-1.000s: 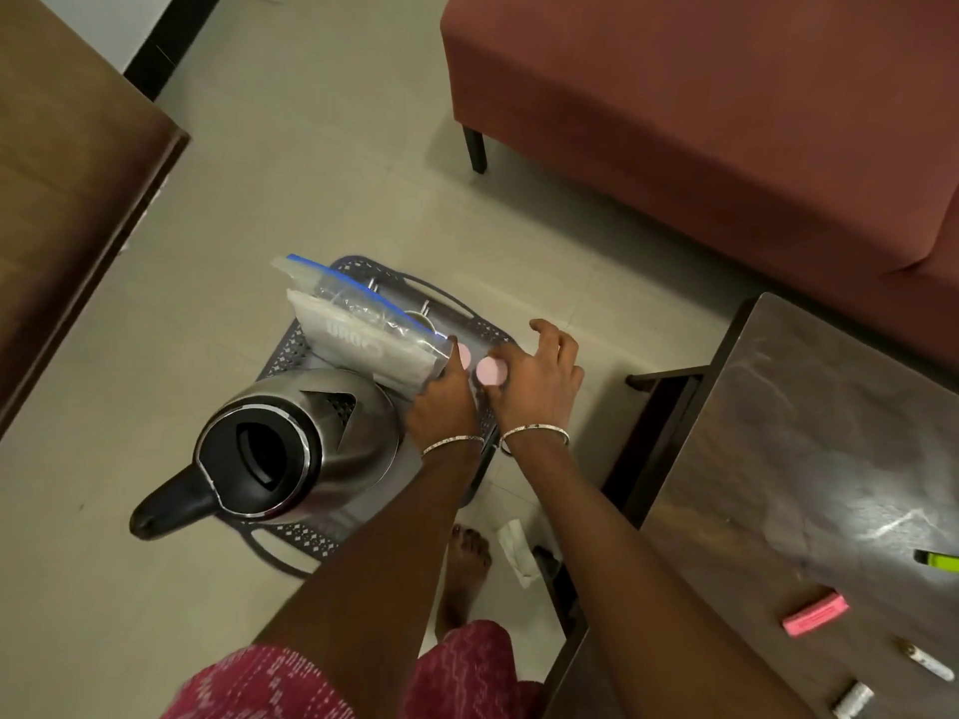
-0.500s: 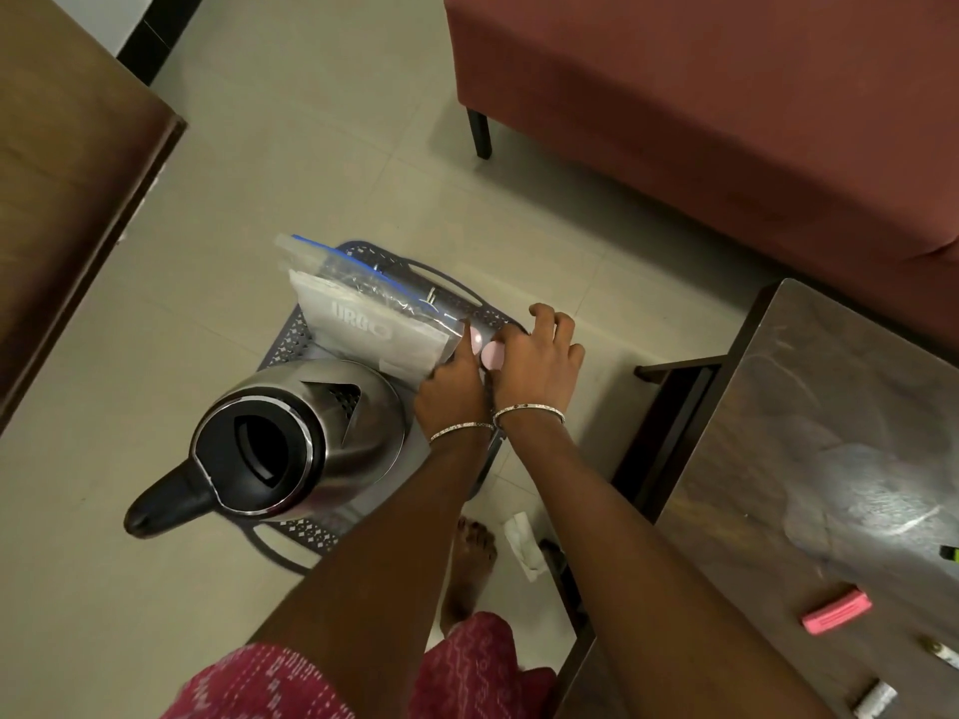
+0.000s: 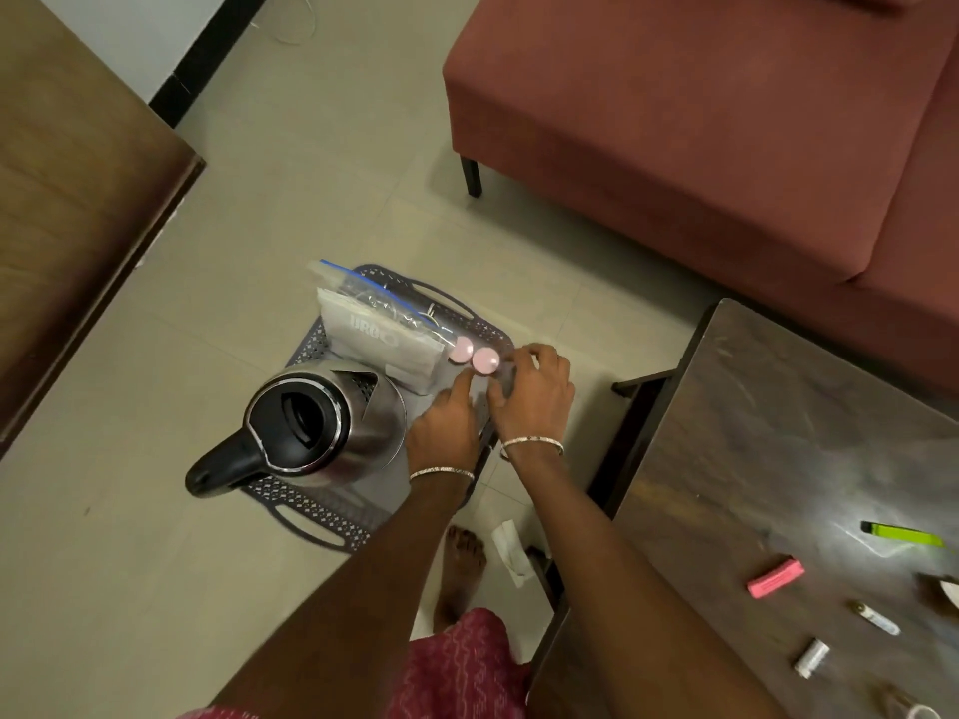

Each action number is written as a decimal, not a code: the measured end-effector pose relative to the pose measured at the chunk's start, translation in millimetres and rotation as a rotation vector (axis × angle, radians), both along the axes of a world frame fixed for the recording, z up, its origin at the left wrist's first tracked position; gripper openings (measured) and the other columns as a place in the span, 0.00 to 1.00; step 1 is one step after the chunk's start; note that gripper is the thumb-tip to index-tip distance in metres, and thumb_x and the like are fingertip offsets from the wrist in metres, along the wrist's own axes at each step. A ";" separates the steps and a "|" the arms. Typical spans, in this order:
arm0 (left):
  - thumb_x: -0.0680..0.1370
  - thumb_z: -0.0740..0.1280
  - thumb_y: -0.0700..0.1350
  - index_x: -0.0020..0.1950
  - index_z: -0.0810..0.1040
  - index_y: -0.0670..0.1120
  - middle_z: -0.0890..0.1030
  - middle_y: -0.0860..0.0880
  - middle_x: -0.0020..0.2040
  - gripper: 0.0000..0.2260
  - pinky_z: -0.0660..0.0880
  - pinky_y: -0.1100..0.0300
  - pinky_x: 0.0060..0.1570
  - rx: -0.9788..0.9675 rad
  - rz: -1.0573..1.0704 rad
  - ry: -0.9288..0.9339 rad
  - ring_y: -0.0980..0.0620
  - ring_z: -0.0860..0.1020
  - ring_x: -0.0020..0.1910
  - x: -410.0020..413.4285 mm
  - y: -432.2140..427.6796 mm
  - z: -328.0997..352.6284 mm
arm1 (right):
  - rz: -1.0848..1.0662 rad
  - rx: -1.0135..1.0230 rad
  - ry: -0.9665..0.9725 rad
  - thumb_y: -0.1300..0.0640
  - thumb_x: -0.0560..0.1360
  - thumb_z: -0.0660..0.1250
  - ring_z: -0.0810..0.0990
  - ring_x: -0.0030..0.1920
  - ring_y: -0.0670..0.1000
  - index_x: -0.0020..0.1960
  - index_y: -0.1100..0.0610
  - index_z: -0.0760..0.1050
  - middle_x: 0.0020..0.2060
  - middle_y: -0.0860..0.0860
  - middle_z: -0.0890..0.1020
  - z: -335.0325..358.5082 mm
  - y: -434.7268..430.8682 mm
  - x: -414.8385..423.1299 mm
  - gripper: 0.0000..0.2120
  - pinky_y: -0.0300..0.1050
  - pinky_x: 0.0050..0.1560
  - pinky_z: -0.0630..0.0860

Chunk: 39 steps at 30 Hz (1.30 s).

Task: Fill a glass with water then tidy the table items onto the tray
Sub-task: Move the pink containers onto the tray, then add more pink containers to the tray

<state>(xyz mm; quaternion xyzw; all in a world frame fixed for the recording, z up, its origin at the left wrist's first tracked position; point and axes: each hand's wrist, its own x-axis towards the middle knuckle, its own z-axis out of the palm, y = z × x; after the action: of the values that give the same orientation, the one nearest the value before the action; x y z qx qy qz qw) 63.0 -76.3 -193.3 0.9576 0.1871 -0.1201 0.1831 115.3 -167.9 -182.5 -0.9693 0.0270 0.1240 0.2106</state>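
Head view, frame centre: the tray [image 3: 332,516] on the floor holds a kettle [image 3: 316,422], zip bag [image 3: 379,324] and two pink discs [image 3: 473,355]; both hands' fingers [image 3: 539,355] hover loosely curled, pinching nothing. Eraser [image 3: 776,578] and highlighter [image 3: 905,535] remain on the desk [image 3: 778,433], lower right.

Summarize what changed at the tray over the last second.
Both pink discs now show side by side by the zip bag; half a second ago only one showed between the hands. The left hand has drawn back toward the kettle, and the right hand has lifted off them, fingers curled just beside. The kettle, bag and tray stayed put, as did the items on the table.
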 end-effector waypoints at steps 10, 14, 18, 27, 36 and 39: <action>0.78 0.63 0.39 0.54 0.79 0.41 0.79 0.41 0.48 0.08 0.75 0.49 0.46 0.014 -0.179 -0.051 0.39 0.78 0.45 -100.8 -28.5 67.4 | -0.208 0.211 0.032 0.61 0.75 0.68 0.80 0.52 0.53 0.50 0.56 0.83 0.48 0.51 0.85 46.6 -108.4 -133.2 0.06 0.40 0.50 0.70; 0.80 0.60 0.41 0.56 0.79 0.42 0.79 0.41 0.52 0.10 0.74 0.49 0.49 -0.016 -0.168 -0.061 0.39 0.78 0.48 -147.9 -58.2 97.7 | -0.302 0.196 0.036 0.62 0.74 0.69 0.82 0.50 0.57 0.48 0.57 0.83 0.45 0.54 0.86 76.1 -154.4 -188.3 0.06 0.43 0.48 0.72; 0.80 0.60 0.41 0.56 0.78 0.43 0.79 0.42 0.54 0.10 0.73 0.50 0.51 -0.041 -0.184 -0.080 0.40 0.78 0.50 -191.8 -93.4 126.4 | -0.382 0.212 0.012 0.63 0.71 0.70 0.84 0.48 0.59 0.46 0.57 0.84 0.43 0.55 0.86 109.3 -196.7 -241.0 0.06 0.46 0.47 0.75; 0.78 0.61 0.42 0.59 0.77 0.48 0.78 0.46 0.56 0.11 0.74 0.54 0.53 -0.055 -0.349 -0.042 0.45 0.78 0.53 -272.3 -175.8 147.8 | -0.580 0.215 0.001 0.60 0.71 0.69 0.84 0.49 0.59 0.47 0.55 0.84 0.43 0.55 0.87 142.4 -275.5 -326.9 0.07 0.47 0.48 0.76; 0.79 0.61 0.44 0.58 0.76 0.51 0.78 0.50 0.57 0.10 0.73 0.57 0.45 -0.013 -0.554 0.009 0.49 0.79 0.52 -290.7 -256.7 156.3 | -0.814 0.210 -0.009 0.58 0.73 0.69 0.84 0.48 0.59 0.48 0.54 0.84 0.43 0.55 0.87 149.4 -357.6 -385.5 0.07 0.48 0.51 0.77; 0.79 0.59 0.44 0.59 0.76 0.49 0.77 0.49 0.57 0.10 0.74 0.56 0.49 -0.028 -0.625 -0.008 0.47 0.79 0.52 -278.1 -287.8 157.1 | -0.896 0.226 -0.010 0.60 0.73 0.69 0.84 0.47 0.59 0.47 0.53 0.85 0.42 0.55 0.87 146.0 -383.7 -393.6 0.07 0.46 0.50 0.76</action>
<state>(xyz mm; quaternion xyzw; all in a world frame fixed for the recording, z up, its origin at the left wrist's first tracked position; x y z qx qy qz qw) -215.1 -364.1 -36.2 0.9666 -0.1188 -0.1693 0.1513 -278.3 -551.6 -36.6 -0.8337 0.4286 0.0183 0.3477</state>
